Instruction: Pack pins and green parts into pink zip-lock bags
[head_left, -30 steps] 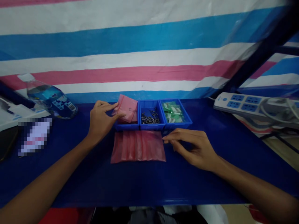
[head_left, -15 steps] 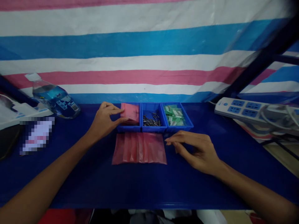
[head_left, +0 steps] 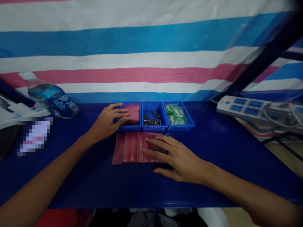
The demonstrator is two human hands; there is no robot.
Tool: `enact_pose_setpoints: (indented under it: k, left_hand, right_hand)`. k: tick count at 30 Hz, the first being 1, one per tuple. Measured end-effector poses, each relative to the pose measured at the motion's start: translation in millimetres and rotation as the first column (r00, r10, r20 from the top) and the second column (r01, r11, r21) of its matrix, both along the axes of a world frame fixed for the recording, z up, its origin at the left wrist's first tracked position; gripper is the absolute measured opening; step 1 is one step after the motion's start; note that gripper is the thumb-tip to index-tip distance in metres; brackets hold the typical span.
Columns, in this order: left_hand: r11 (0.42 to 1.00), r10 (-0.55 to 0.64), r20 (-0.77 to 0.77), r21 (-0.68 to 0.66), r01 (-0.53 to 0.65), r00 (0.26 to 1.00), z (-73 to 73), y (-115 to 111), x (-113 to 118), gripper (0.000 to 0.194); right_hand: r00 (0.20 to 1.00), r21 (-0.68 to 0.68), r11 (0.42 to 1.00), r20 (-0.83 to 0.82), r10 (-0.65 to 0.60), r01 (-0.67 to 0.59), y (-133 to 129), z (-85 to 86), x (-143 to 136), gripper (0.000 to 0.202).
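Three blue bins stand side by side. The left bin [head_left: 131, 128] holds a stack of pink bags [head_left: 133, 113], the middle one dark metal screws [head_left: 152, 119], the right one green-and-clear packets [head_left: 175, 114]. My left hand [head_left: 110, 121] reaches over the left bin's edge, fingers apart, fingertips at the pink stack. In front of the bins, several pink plastic bags [head_left: 132, 148] lie overlapped in a row. My right hand [head_left: 177, 157] rests with spread fingers over the right part of that row and covers some of it.
A water bottle [head_left: 54, 97] leans at the back left, near a white power strip [head_left: 19, 116] and a pixelated item [head_left: 35, 135]. At the right lies another power strip [head_left: 246, 107] with cables. A striped sheet [head_left: 146, 37] hangs behind the blue table [head_left: 118, 189].
My right hand has moved left onto the row of bags and its fingers have spread. My left hand's fingers have opened a little at the stack. The view has shifted slightly.
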State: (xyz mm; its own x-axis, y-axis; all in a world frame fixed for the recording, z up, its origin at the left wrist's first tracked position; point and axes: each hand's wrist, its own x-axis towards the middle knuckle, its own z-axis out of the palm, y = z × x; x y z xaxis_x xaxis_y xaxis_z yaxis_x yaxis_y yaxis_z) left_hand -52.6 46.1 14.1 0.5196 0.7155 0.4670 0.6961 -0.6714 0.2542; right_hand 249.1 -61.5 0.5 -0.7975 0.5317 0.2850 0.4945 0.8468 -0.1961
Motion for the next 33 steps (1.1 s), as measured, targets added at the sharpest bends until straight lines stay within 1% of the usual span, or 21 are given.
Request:
enact_pose_setpoints:
  k: [3, 6, 8, 10, 12, 13, 15, 17, 19, 23, 25, 27, 29, 30, 31, 32, 33]
  left_hand:
    - [0.997, -0.003, 0.007, 0.077, 0.002, 1.000, 1.8, -6.9, 5.9, 0.030]
    - [0.993, -0.062, 0.000, 0.102, 0.062, 0.998, 2.8, -12.6, 11.3, 0.030]
    - [0.994, -0.074, 0.013, 0.087, 0.073, 0.997, 4.2, -15.4, 13.6, 0.030]
    - [0.996, -0.066, 0.069, 0.064, 0.061, 0.995, 6.6, -17.8, 14.5, 0.029]
    - [0.998, -0.043, 0.146, 0.055, 0.035, 0.988, 9.3, -19.8, 14.5, 0.027]
    - [0.998, -0.034, 0.175, 0.059, 0.024, 0.984, 10.2, -20.8, 14.4, 0.026]
    - [0.997, -0.038, 0.188, 0.076, 0.025, 0.982, 10.1, -22.8, 15.2, 0.025]
    - [0.994, -0.071, 0.156, 0.090, 0.058, 0.985, 7.4, -25.1, 18.1, 0.024]
    - [0.991, -0.114, 0.105, 0.088, 0.105, 0.988, 2.8, -27.1, 23.4, 0.026]
    - [0.984, -0.166, 0.007, 0.060, 0.165, 0.986, -6.0, -28.9, 36.2, 0.032]
    - [0.983, -0.172, -0.012, 0.062, 0.172, 0.985, -8.8, -28.7, 40.9, 0.034]
    - [0.983, -0.166, 0.001, 0.078, 0.165, 0.986, -10.4, -28.2, 43.9, 0.033]
    - [0.983, -0.161, 0.027, 0.099, 0.157, 0.987, -11.5, -27.5, 45.6, 0.030]
    - [0.982, -0.163, 0.040, 0.107, 0.158, 0.986, -12.1, -27.1, 46.2, 0.028]
    - [0.980, -0.168, 0.052, 0.115, 0.161, 0.984, -12.6, -26.6, 46.7, 0.027]
    - [0.978, -0.179, 0.064, 0.124, 0.171, 0.982, -13.1, -26.1, 47.2, 0.027]
    - [0.975, -0.190, 0.075, 0.134, 0.179, 0.979, -13.7, -25.5, 47.8, 0.026]
  right_hand:
    - [0.999, 0.052, 0.998, 0.011, 0.040, -0.040, 1.4, -2.3, 0.9, 0.050]
    - [0.990, 0.124, 0.982, 0.000, 0.144, -0.143, 8.5, 0.7, -7.9, 0.046]
    - [0.968, 0.152, 0.956, 0.042, 0.246, -0.249, 16.7, 3.2, -24.6, 0.050]
    - [0.926, 0.146, 0.916, 0.107, 0.362, -0.374, 27.0, 3.4, -46.4, 0.060]
    - [0.894, 0.137, 0.886, 0.149, 0.423, -0.443, 37.0, 0.6, -66.0, 0.066]
    - [0.892, 0.137, 0.886, 0.156, 0.423, -0.444, 40.7, -1.6, -72.8, 0.068]
    - [0.908, 0.122, 0.905, 0.162, 0.387, -0.407, 44.0, -6.0, -78.7, 0.066]
    - [0.931, 0.105, 0.932, 0.160, 0.329, -0.347, 42.4, -8.9, -75.4, 0.063]
    - [0.942, 0.091, 0.946, 0.164, 0.294, -0.311, 39.5, -10.3, -67.5, 0.060]
    - [0.922, 0.104, 0.928, 0.197, 0.333, -0.357, 39.2, -10.7, -54.4, 0.054]
    - [0.926, 0.135, 0.922, 0.162, 0.342, -0.364, 40.2, -7.3, -49.3, 0.052]
    - [0.951, 0.176, 0.935, 0.053, 0.303, -0.308, 40.9, 0.8, -40.1, 0.048]
    - [0.977, 0.230, 0.959, -0.095, 0.190, -0.164, 42.4, 11.7, -24.3, 0.039]
    - [0.983, 0.274, 0.961, -0.158, 0.091, -0.045, 44.1, 16.8, -14.4, 0.033]
    - [0.980, 0.303, 0.949, -0.195, -0.028, 0.087, 46.6, 20.5, -3.9, 0.031]
    - [0.972, 0.327, 0.927, -0.202, -0.121, 0.184, 49.7, 22.3, 6.5, 0.030]
    - [0.966, 0.331, 0.915, -0.190, -0.176, 0.232, 53.1, 22.0, 16.1, 0.029]
